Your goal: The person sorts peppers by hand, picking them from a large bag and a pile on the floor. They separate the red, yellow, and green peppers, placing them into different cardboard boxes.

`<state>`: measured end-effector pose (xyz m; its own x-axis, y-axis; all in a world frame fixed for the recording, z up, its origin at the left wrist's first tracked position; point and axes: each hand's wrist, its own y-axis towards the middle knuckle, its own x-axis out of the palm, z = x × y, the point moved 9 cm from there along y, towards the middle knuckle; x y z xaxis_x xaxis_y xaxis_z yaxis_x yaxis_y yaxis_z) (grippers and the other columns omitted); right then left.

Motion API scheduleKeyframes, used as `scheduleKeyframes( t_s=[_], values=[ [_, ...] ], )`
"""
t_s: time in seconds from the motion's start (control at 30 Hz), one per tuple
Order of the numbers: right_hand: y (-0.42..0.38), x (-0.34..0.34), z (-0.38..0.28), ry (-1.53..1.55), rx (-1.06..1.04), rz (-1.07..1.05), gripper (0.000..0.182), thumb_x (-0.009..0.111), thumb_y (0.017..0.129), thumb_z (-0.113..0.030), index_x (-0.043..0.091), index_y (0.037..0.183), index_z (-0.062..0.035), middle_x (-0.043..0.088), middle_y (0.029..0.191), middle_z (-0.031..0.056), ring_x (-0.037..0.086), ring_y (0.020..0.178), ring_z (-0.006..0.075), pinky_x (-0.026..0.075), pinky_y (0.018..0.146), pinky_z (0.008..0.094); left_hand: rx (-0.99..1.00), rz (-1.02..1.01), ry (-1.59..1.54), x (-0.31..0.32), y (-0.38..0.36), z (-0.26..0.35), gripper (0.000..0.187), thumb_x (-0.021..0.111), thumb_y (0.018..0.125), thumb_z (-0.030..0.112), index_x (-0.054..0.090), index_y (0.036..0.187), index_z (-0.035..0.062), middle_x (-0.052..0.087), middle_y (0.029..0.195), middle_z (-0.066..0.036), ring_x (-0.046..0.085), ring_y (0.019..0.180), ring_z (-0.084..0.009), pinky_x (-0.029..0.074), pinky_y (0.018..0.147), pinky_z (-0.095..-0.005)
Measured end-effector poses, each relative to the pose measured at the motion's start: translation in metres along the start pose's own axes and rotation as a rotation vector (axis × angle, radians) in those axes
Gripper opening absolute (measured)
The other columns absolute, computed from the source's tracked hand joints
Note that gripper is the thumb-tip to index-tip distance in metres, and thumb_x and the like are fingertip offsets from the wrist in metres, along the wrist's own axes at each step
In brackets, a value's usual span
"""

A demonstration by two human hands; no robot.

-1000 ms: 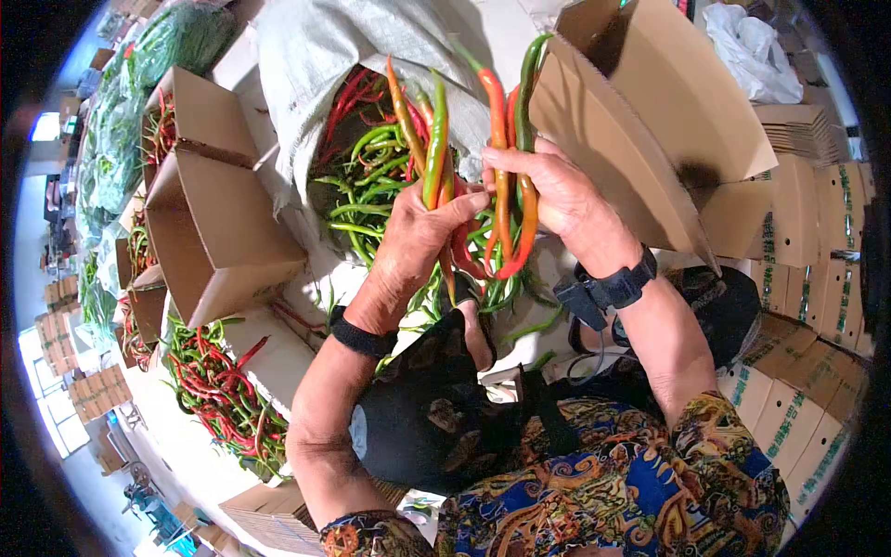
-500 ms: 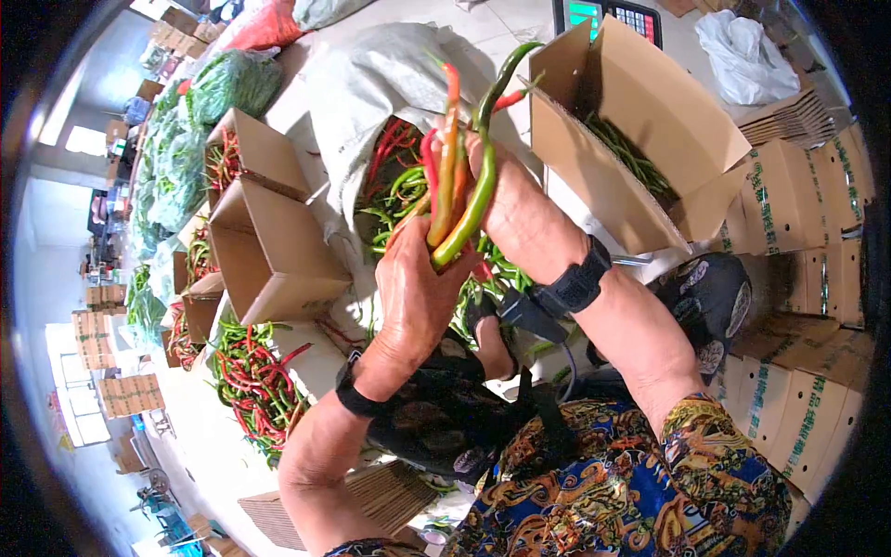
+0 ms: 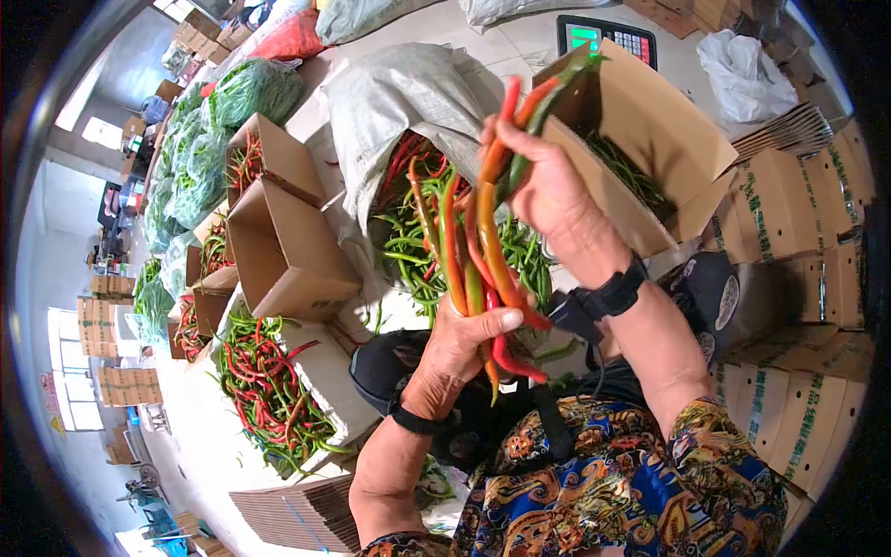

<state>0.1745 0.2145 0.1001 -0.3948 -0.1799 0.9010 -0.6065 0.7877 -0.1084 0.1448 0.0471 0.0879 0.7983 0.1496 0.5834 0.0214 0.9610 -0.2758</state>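
Observation:
My left hand (image 3: 452, 345) is closed around a bundle of long chili peppers (image 3: 453, 246), red, orange and green, with their ends poking out above and below the fist. Higher up and to the right, my right hand (image 3: 554, 200) grips more long chili peppers (image 3: 493, 158), mostly orange, red and dark green. The two bundles run close together between the hands. Behind them, a white woven sack (image 3: 385, 97) lies with its mouth toward me, and green and red peppers (image 3: 408, 255) spill from it.
On the right stands an open cardboard box (image 3: 664, 121) with green peppers (image 3: 624, 172) inside; a scale (image 3: 608, 42) is behind it. Left are an open box (image 3: 302, 246) and a white crate (image 3: 339, 399) heaped with mixed peppers (image 3: 264, 390). Printed cartons (image 3: 770, 218) are stacked far right.
My left hand has moved down and right with its peppers, and my right hand has shifted a little right. The held peppers are now more spread out between the hands.

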Motion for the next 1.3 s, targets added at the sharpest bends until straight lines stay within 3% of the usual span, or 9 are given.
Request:
scheduleKeyframes(
  t_s=[0.2,0.33,0.47,0.57,0.8,0.93,1.03,1.1,1.3],
  values=[
    [-0.020,-0.014,-0.073,-0.444,-0.222,-0.021,0.017,0.066,0.087,-0.020,0.062,0.092,-0.0041,0.065,0.084,0.0059,0.061,0.078,0.0165,0.048,0.076,0.0294,0.001,0.047,0.011,-0.004,-0.020,0.008,0.047,0.079,0.073,0.018,0.054,0.109,0.0016,0.060,0.094,-0.007,0.059,0.088,-0.0185,0.048,0.082,-0.0316],
    [-0.067,0.008,-0.049,-0.975,-0.040,-0.104,0.026,0.064,0.089,-0.030,0.063,0.090,-0.0037,0.063,0.079,0.0046,0.057,0.075,0.0127,0.044,0.079,0.0282,0.153,0.204,0.064,-0.011,-0.023,0.033,0.040,0.073,0.080,0.024,0.054,0.107,0.0007,0.059,0.093,-0.007,0.057,0.084,-0.0158,0.048,0.076,-0.0294],
    [-0.106,0.018,0.032,-0.695,0.272,-0.147,0.093,0.087,0.065,-0.037,0.037,0.133,-0.0008,0.052,0.118,0.0070,0.047,0.112,0.0187,0.039,0.099,0.0327,0.113,0.242,0.160,-0.008,0.001,0.026,0.049,0.060,0.091,0.032,0.045,0.126,0.0018,0.056,0.108,-0.008,0.055,0.097,-0.0165,0.046,0.086,-0.0303],
    [-0.100,-0.013,0.044,-0.923,0.058,-0.142,0.099,0.089,0.063,-0.029,0.031,0.137,0.0017,0.044,0.134,0.0115,0.043,0.121,0.0197,0.035,0.104,0.0325,0.140,0.141,-0.057,0.011,0.010,0.008,0.061,0.041,0.098,0.048,0.031,0.142,0.0066,0.047,0.128,-0.010,0.048,0.115,-0.0206,0.042,0.097,-0.0360],
    [-0.109,-0.025,0.022,-0.784,0.170,-0.050,0.061,0.082,0.068,-0.016,0.054,0.121,-0.0003,0.060,0.111,0.0065,0.055,0.103,0.0152,0.042,0.095,0.0292,0.205,0.071,0.074,0.029,0.021,-0.016,0.061,0.024,0.101,0.049,0.023,0.148,0.0108,0.040,0.142,-0.008,0.040,0.128,-0.0216,0.033,0.106,-0.0341],
    [-0.113,-0.040,0.014,-0.607,0.203,0.005,0.061,0.066,0.072,-0.015,0.047,0.128,-0.0018,0.058,0.108,0.0056,0.056,0.099,0.0152,0.047,0.085,0.0282,0.283,0.099,0.359,0.032,0.004,-0.010,0.063,0.054,0.093,0.017,0.024,0.145,-0.0032,0.042,0.139,-0.017,0.044,0.126,-0.0245,0.032,0.107,-0.0335],
    [-0.117,-0.055,0.009,-0.370,0.304,0.040,0.058,0.072,0.069,-0.024,0.054,0.120,-0.0026,0.063,0.096,0.0074,0.061,0.085,0.0164,0.051,0.081,0.0295,0.216,0.134,0.229,0.030,-0.016,0.000,0.061,0.055,0.092,0.017,0.029,0.143,-0.0043,0.041,0.141,-0.019,0.043,0.128,-0.0260,0.032,0.107,-0.0362],
    [-0.114,-0.068,0.010,-0.372,0.301,0.039,0.053,0.070,0.070,-0.027,0.057,0.115,-0.0019,0.063,0.091,0.0072,0.061,0.079,0.0151,0.052,0.077,0.0272,0.192,0.228,0.012,0.010,-0.028,0.001,0.044,0.052,0.093,0.009,0.042,0.133,-0.0050,0.056,0.126,-0.019,0.058,0.109,-0.0237,0.046,0.093,-0.0325],
    [-0.113,-0.065,0.022,-0.301,0.390,-0.072,0.049,0.068,0.069,-0.026,0.059,0.109,-0.0007,0.063,0.086,0.0069,0.061,0.074,0.0144,0.051,0.074,0.0252,0.140,0.346,-0.207,-0.039,-0.034,-0.020,0.025,0.053,0.094,0.010,0.055,0.116,-0.0023,0.066,0.103,-0.015,0.064,0.089,-0.0206,0.053,0.080,-0.0305]
  ],
)
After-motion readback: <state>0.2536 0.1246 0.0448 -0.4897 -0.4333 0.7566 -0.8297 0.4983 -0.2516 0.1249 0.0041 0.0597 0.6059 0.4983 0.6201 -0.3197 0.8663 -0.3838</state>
